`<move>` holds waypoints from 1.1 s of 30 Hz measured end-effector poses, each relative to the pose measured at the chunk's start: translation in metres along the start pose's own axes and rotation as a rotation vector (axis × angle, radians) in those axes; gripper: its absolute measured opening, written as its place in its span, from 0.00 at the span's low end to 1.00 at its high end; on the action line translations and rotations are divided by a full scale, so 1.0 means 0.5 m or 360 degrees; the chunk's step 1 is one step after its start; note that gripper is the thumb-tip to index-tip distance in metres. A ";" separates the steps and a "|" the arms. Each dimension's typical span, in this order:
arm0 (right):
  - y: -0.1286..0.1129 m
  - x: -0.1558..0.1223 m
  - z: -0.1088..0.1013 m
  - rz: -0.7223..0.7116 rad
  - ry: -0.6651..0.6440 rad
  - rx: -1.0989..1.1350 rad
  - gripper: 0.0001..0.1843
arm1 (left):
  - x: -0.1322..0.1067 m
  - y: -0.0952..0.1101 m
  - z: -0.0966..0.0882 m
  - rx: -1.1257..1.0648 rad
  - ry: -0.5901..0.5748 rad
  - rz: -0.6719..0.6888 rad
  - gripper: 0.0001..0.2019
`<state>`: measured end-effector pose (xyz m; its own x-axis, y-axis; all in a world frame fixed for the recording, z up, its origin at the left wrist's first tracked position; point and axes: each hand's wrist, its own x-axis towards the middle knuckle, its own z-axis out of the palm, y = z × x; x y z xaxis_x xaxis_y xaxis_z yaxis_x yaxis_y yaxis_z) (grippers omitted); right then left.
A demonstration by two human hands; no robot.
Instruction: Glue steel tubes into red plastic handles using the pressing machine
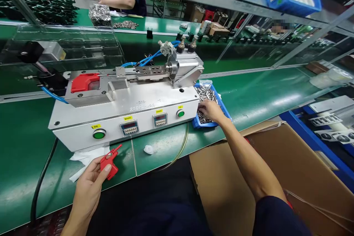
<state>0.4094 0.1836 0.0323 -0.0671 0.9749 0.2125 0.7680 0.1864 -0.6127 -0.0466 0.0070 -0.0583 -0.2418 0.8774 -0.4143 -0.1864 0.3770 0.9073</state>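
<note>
Currently my left grip (pixel 87 188) pinches a red plastic part (pixel 109 163) between thumb and fingers, held over the near edge of the green tabletop (pixel 27 162), near a crumpled white tissue (pixel 85 158). My right grip (pixel 210 112) rests on loose steel pins (pixel 206 97) in a blue tray (pixel 212 122), fingers curled down among them; whether it pinches any pin, I cannot tell. The tray sits just beside the right end of a white benchtop pneumatic press (pixel 124 118), which has two digital counters (pixel 145 124) on its front face and a second red plastic part (pixel 84 83) seated on its top. Blue air hoses (pixel 149 57) run behind the press. An open cardboard box (pixel 235 177) lies below my right arm (pixel 249 158).
</note>
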 end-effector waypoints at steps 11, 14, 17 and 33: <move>-0.243 -0.041 0.011 -0.0379 -0.0075 0.0584 0.14 | 0.017 -0.011 -0.009 -0.0183 -0.0373 0.0192 0.25; -0.327 0.028 0.070 -0.0697 -0.0163 0.0482 0.09 | 0.028 -0.017 -0.008 -0.0224 -0.0409 0.0288 0.24; -0.412 0.136 0.145 -0.0939 -0.0008 0.0382 0.05 | 0.033 -0.024 -0.003 -0.0224 -0.0480 0.0336 0.24; -0.488 0.276 0.262 -0.1220 -0.0046 -0.0397 0.13 | 0.042 -0.028 0.009 -0.0432 -0.0586 0.0343 0.25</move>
<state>0.1294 0.2885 0.1113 -0.6467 0.5903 0.4830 0.6211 0.7751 -0.1156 -0.0450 0.0214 -0.0795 0.0408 0.9917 -0.1220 -0.4221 0.1278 0.8975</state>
